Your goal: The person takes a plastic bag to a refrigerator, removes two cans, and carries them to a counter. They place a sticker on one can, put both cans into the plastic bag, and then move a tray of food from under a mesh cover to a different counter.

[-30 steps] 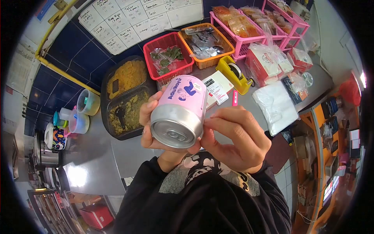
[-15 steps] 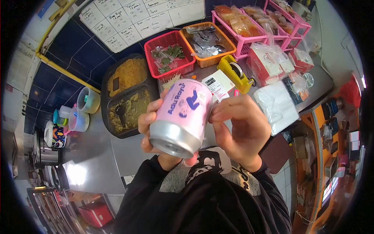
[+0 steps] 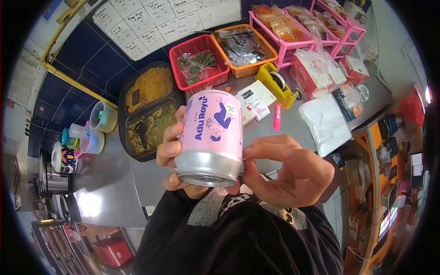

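A silver can (image 3: 208, 168) with a pink printed label (image 3: 217, 121) is in my left hand (image 3: 172, 149), tilted so that one metal end faces down toward me. My left fingers are wrapped round its left side and under it. My right hand (image 3: 288, 172) is at the can's right edge, thumb and forefinger pinched together close to the label's lower side. Whatever lies between those fingertips is too small to make out. Behind the can, a white box with printed stickers (image 3: 259, 101) and a pink marker (image 3: 277, 118) lie on the steel counter (image 3: 158, 181).
Left of the can stands a black two-part food tray (image 3: 123, 133). Behind are a red basket (image 3: 201, 82), an orange basket (image 3: 250, 71), a yellow tape dispenser (image 3: 277, 87) and pink racks (image 3: 286, 46) of packets. White plastic bags (image 3: 323, 123) lie at right.
The can has turned so its label faces me more fully and its body stands straighter. My right hand has moved down and slightly right, uncovering the pink marker.
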The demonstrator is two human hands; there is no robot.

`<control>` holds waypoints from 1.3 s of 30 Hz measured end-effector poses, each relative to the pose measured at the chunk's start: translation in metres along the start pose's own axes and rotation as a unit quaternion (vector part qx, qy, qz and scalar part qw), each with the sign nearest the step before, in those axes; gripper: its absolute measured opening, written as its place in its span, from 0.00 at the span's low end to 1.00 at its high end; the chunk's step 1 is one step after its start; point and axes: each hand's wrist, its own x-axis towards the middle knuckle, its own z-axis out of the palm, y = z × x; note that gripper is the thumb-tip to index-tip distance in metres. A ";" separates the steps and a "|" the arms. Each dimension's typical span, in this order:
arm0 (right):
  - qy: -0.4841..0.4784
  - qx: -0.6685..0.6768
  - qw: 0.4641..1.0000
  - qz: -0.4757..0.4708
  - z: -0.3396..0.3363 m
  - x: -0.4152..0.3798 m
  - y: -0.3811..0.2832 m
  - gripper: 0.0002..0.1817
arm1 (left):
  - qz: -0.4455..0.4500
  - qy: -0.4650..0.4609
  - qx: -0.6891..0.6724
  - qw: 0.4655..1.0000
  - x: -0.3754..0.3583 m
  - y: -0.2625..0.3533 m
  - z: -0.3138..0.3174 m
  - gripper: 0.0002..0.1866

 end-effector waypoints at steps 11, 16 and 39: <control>0.012 0.122 0.989 0.081 0.004 -0.011 0.003 0.28 | 0.025 -0.039 -0.048 0.998 -0.007 -0.008 -0.020 0.31; 0.022 0.164 0.973 0.159 0.005 -0.010 0.004 0.28 | 0.119 -0.041 0.015 0.992 0.006 -0.014 -0.011 0.25; -0.174 -0.155 0.972 -0.036 -0.013 0.033 0.022 0.13 | -0.511 -0.021 -0.178 0.840 0.022 0.012 0.007 0.36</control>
